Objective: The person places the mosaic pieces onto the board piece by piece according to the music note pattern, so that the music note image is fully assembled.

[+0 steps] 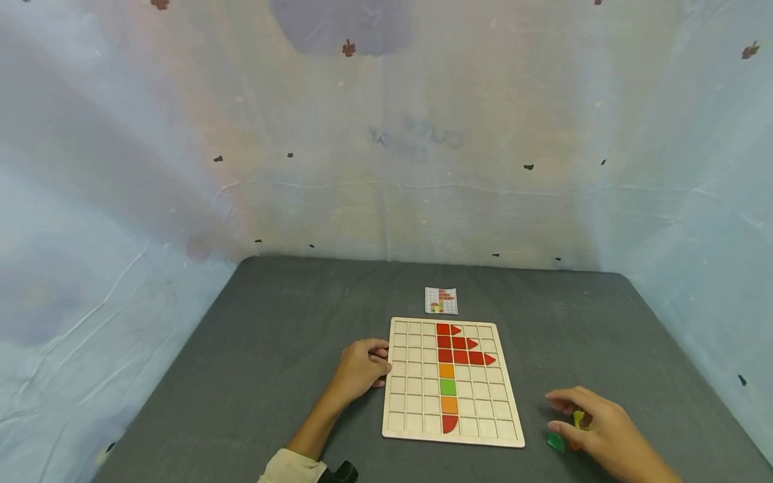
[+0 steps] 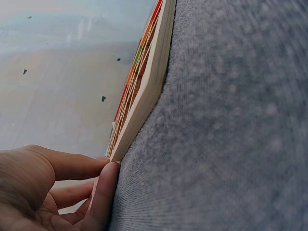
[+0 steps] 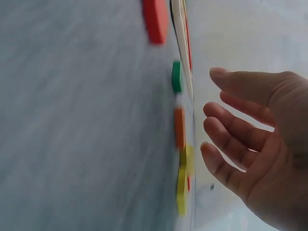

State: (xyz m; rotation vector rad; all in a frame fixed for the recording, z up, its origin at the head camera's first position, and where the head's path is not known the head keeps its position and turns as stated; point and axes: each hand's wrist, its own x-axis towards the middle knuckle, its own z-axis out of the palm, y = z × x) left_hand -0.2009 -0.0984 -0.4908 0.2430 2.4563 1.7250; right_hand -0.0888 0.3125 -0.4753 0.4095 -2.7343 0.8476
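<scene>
A square wooden grid board (image 1: pixel 410 404) lies on the dark table, with red, orange and green pieces set in its cells. At its left edge is my left hand (image 1: pixel 360 369), whose thumb and fingers pinch the rim; the left wrist view shows them meeting at the board's edge (image 2: pixel 151 86). To the right of the board my right hand (image 1: pixel 604 429) hovers over loose pieces, fingers spread and slightly bent, holding nothing. Below it are a green piece (image 3: pixel 176 77), an orange piece (image 3: pixel 179 127) and yellow pieces (image 3: pixel 182 190), partly hidden by the hand in the head view.
A small printed card (image 1: pixel 431 302) with a coloured grid pattern lies just beyond the board. A red piece (image 3: pixel 155 21) rests on the dark tabletop (image 1: pixel 290 322), seen in the right wrist view. Pale sheeting (image 1: pixel 471 221) hangs around the table's back and sides.
</scene>
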